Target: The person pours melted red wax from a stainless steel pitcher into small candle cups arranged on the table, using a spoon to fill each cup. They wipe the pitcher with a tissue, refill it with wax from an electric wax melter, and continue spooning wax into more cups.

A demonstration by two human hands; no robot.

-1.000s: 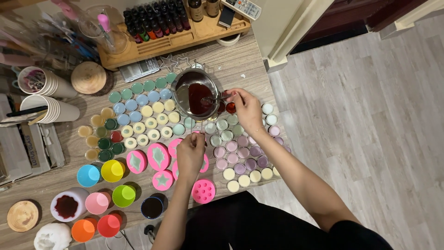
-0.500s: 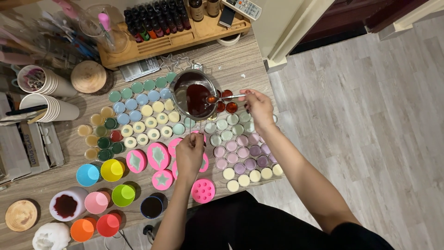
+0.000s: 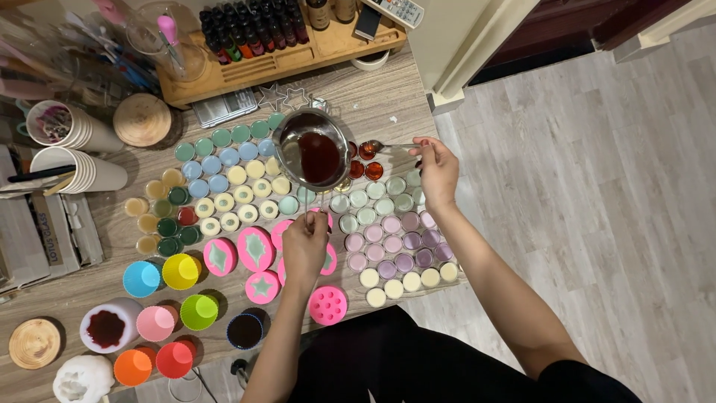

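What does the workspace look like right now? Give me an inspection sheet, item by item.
Surface: wooden table, crowded.
Job's things: metal pot of dark red liquid, held over rows of small round cups; spoon over red-filled cups.
Clutter: silicone moulds, coloured cups, paper cups, bottle rack.
Grippers: left hand holds pot handle; right hand holds spoon.
Cables: nothing seen.
Surroundings: grey plank floor.

Your left hand (image 3: 303,246) covers the saucepan (image 3: 315,153) handle and parts of the pink moulds (image 3: 256,248) beneath. Your right hand's fingers (image 3: 422,153) hide the spoon (image 3: 380,145) handle's end. The bottle rack (image 3: 268,37) at the far side is cut by the top edge. The tabletop (image 3: 373,101) runs off left. The small cups' (image 3: 388,224) fill levels are too small to tell.
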